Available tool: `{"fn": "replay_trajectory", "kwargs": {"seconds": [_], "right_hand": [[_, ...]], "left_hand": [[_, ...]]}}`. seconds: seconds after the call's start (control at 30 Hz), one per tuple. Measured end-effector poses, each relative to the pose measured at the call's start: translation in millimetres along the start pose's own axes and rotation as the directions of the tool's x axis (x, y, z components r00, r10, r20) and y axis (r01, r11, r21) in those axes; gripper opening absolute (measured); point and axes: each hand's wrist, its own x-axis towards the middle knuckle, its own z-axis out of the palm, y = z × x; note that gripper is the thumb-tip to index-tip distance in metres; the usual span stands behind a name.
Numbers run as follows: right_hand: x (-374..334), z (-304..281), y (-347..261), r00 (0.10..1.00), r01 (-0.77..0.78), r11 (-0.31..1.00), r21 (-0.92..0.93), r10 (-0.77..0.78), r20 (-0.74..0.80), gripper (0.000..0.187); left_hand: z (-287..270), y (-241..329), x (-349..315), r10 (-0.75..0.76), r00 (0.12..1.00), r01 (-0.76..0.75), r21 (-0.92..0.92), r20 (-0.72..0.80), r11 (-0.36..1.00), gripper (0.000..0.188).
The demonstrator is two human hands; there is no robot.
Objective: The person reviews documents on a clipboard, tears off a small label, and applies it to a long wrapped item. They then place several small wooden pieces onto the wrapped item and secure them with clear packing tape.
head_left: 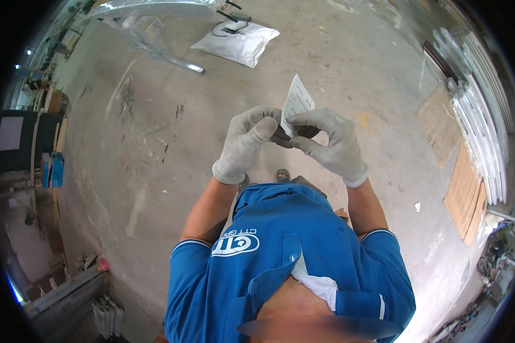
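In front of my body, a small white paper slip (297, 101) with printed lines stands upright between my two hands. My right hand (331, 143) pinches its lower right part between thumb and fingers. On the other side, my left hand (246, 142) has its fingers curled against the slip's lower left edge, the thumb lying across the front. The tips of the left fingers are partly hidden. Both hands wear light grey gloves with dark coating on the fingers.
On the concrete floor ahead lies a white sack (238, 44) with a black cable on it. A metal frame wrapped in clear film (154, 11) is at the far left. Wrapped long profiles (479, 123) and brown cardboard (464, 191) lie to the right. Shelving (35, 143) lines the left.
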Motion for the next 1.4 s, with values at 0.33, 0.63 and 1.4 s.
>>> {"fn": "replay_trajectory", "kwargs": {"seconds": [0.33,0.63,1.4], "right_hand": [[-1.7,-3.1,2.2,0.999,0.024,1.000,-0.002,-0.024,0.022,0.033],[-3.8,-4.4,0.9,1.000,0.021,0.999,0.046,-0.022,0.021,0.034],[-7.2,-3.4,-3.4,0.999,0.022,0.998,0.059,-0.024,0.024,0.034]], "left_hand": [[0.3,-1.0,-3.1,-0.026,1.000,0.026,-0.025,0.003,0.999,0.038],[0.9,-4.1,-5.8,0.002,1.000,-0.001,-0.059,0.022,0.998,0.040],[11.6,1.0,-13.7,-0.003,0.997,0.013,0.127,-0.077,0.992,0.031]]}}
